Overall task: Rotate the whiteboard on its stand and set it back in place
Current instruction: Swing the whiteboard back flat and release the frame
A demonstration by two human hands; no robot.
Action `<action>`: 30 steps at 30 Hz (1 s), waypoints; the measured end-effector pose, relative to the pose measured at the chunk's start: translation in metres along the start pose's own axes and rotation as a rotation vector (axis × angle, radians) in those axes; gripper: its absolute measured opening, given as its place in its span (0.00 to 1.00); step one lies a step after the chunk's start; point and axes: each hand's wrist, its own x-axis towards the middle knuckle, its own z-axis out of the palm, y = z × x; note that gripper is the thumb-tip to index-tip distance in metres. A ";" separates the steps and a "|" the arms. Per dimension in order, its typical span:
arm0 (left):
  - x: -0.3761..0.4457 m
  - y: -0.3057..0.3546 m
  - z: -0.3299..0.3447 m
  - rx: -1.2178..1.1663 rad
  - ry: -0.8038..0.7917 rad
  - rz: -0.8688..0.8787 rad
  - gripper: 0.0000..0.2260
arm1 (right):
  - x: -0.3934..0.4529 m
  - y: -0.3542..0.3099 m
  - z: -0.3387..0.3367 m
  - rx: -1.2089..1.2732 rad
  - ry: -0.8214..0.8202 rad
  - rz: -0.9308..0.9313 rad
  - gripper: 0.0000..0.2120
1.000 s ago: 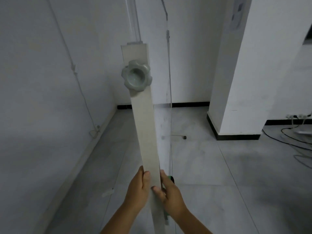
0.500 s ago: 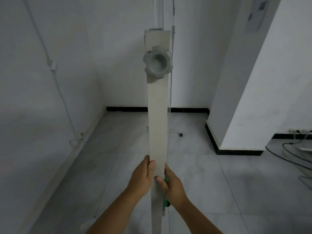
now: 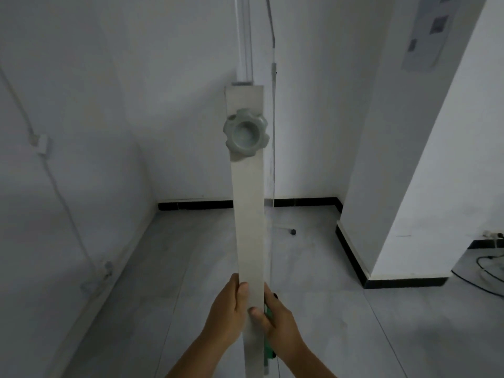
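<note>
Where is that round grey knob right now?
In the head view, the knob sits near the top of the pale upright post, centre frame, well above both hands gripping the post's lower part.

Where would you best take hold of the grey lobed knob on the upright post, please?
Probably around the scalloped rim of the knob, coming straight on from the front. It faces the camera on the post, and its lobes give the fingers purchase for turning.

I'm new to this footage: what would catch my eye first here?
A pale upright post runs up the middle of the view, with a grey lobed knob near its top. Low down, the left hand and right hand clasp it from either side.
</note>
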 end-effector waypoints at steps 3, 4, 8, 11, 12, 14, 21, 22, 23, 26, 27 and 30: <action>0.030 -0.005 0.002 0.001 -0.013 -0.031 0.22 | 0.030 0.000 0.000 0.030 0.008 0.004 0.43; 0.037 -0.008 0.002 0.000 -0.014 -0.043 0.22 | 0.039 0.004 -0.001 0.022 0.002 0.005 0.48; 0.054 -0.005 -0.004 -0.090 0.075 0.000 0.08 | 0.062 0.004 0.000 -0.063 -0.001 -0.006 0.52; 0.069 0.011 -0.004 -0.212 0.169 0.007 0.08 | 0.069 -0.002 0.005 -0.082 -0.027 0.005 0.39; 0.075 0.016 -0.002 -0.243 0.240 -0.018 0.07 | 0.070 -0.003 0.007 -0.088 -0.040 0.010 0.37; 0.084 0.025 -0.001 -0.273 0.398 -0.004 0.12 | 0.070 -0.008 0.013 -0.154 -0.053 0.016 0.49; 0.085 0.009 -0.036 -0.307 0.431 0.161 0.20 | 0.066 -0.019 0.051 -0.184 -0.043 0.018 0.62; 0.084 0.004 -0.045 -0.297 0.410 0.170 0.19 | 0.066 -0.021 0.059 -0.181 -0.027 0.016 0.62; 0.083 0.000 -0.054 -0.290 0.398 0.168 0.18 | 0.066 -0.024 0.068 -0.184 -0.016 0.016 0.62; 0.077 -0.016 -0.087 -0.308 0.376 0.120 0.19 | 0.062 -0.039 0.099 -0.213 -0.014 0.028 0.65; 0.075 -0.022 -0.099 -0.306 0.372 0.099 0.25 | 0.062 -0.046 0.111 -0.222 -0.026 0.043 0.66; 0.069 -0.036 -0.139 -0.299 0.356 0.058 0.49 | 0.065 -0.055 0.151 -0.217 -0.056 0.036 0.67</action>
